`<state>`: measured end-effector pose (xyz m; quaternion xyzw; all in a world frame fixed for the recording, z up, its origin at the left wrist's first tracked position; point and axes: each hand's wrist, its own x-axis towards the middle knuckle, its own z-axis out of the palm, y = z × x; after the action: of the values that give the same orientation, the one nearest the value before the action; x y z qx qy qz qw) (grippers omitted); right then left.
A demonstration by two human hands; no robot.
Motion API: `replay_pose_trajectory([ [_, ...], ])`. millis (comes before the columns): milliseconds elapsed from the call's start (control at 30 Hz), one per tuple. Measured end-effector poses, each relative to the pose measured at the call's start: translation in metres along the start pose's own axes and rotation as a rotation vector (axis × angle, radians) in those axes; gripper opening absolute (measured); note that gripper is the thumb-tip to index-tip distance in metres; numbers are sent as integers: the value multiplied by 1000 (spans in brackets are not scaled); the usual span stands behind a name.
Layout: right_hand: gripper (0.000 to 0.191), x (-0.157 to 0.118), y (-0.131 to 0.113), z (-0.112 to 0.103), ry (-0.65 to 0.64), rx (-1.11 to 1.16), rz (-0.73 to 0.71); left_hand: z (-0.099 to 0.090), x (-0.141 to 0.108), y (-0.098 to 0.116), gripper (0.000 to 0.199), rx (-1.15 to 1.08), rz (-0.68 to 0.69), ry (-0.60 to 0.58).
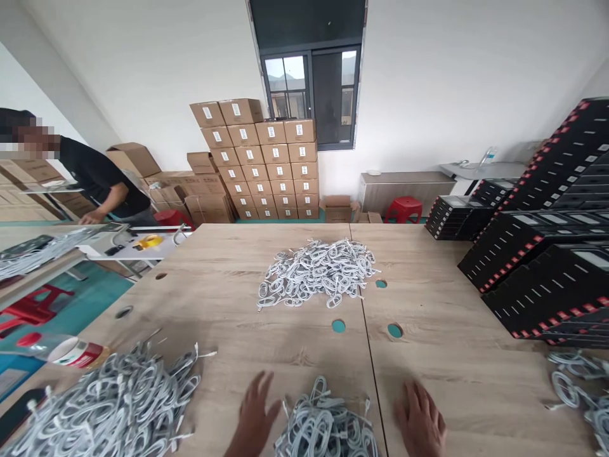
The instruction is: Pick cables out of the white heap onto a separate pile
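Note:
My left hand is held over the wooden table just left of a near pile of grey-white cables, fingers apart and nothing in them. To the right of that pile, past the table seam, my right hand is palm down with its fingers loosely spread and holds nothing. Neither hand visibly grips a cable. A second heap of coiled cables lies farther back at the middle of the table. A larger heap covers the near left corner.
A plastic bottle lies by the left heap, near a dark phone. Black boxes are stacked at right, above more cables. Cartons stand behind. A person leans over another table at left.

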<state>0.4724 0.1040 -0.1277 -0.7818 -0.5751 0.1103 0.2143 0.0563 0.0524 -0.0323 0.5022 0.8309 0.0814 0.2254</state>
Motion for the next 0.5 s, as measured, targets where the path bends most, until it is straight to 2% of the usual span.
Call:
replay_pose_trajectory([
  [67, 59, 17, -16, 2, -31, 90, 93, 1, 27, -8, 84, 17, -234, 79],
  [167, 59, 61, -65, 9, -178, 363, 49, 17, 54, -15, 109, 29, -427, 137],
  [233, 59, 99, -113, 15, -305, 567, 0, 32, 59, -17, 118, 30, -473, 165],
  [333, 68, 153, -190, 28, -387, 664, 77, 49, 56, -21, 120, 54, -490, 170],
  [433, 86, 190, -251, 45, -366, 544, 186, 53, 51, -24, 119, 107, -498, 152],
  [500, 93, 202, -271, 56, -341, 390, 221, 52, 48, -23, 119, 142, -507, 137],
])
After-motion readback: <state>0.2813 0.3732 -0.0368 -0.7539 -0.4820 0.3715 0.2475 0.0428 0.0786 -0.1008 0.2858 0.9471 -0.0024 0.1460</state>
